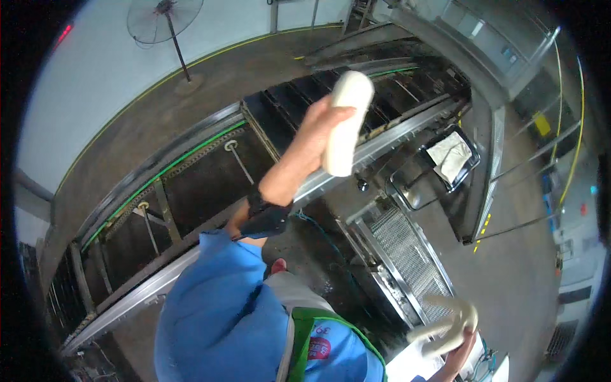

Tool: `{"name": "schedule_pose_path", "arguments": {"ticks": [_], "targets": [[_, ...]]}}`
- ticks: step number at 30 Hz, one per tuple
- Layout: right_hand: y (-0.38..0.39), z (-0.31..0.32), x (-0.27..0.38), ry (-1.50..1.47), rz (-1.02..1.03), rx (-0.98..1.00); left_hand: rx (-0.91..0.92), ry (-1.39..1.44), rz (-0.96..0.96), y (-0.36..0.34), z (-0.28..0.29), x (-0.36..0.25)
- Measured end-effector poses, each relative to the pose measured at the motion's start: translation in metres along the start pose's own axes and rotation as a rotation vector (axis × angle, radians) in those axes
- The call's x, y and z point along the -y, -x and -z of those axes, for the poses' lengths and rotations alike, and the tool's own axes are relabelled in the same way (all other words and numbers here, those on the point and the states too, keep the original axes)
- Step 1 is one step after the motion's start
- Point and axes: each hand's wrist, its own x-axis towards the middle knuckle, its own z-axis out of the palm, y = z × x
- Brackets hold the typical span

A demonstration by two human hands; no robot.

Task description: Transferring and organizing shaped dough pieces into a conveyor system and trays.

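Observation:
My left hand (pixel 321 130) is raised near the middle, its fingers wrapped round a long, smooth cream-white cylinder (pixel 349 105) with rounded ends, held above the dark slats of the conveyor (pixel 279 116). A black band is on my left wrist. At the lower right my right hand (pixel 459 347) grips a pale, curved, looped strip (pixel 445 328) above the end of a metal mesh belt (pixel 401 248). A white surface (pixel 401 372) lies beneath it; what the pale pieces are made of I cannot tell.
A curved metal conveyor frame (pixel 165 178) with a green rail crosses ahead of me. A chair (pixel 461 175) with a pale cloth stands to the right, beside railings (pixel 534 165). A standing fan (pixel 167 25) is by the back wall. My foot shows on the floor below.

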Motion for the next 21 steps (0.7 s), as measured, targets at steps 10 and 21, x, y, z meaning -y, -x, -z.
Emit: {"name": "schedule_pose_path", "arguments": {"ticks": [10,21], "targets": [[-0.130,-0.343,0.101,0.108,0.421,0.766,-0.677,0.130,0.483,0.033,0.218,0.169],[-0.230,-0.579,-0.077,0.297,0.196,1.262,-0.890,-0.158,0.322,0.040,0.252,0.149]]}}
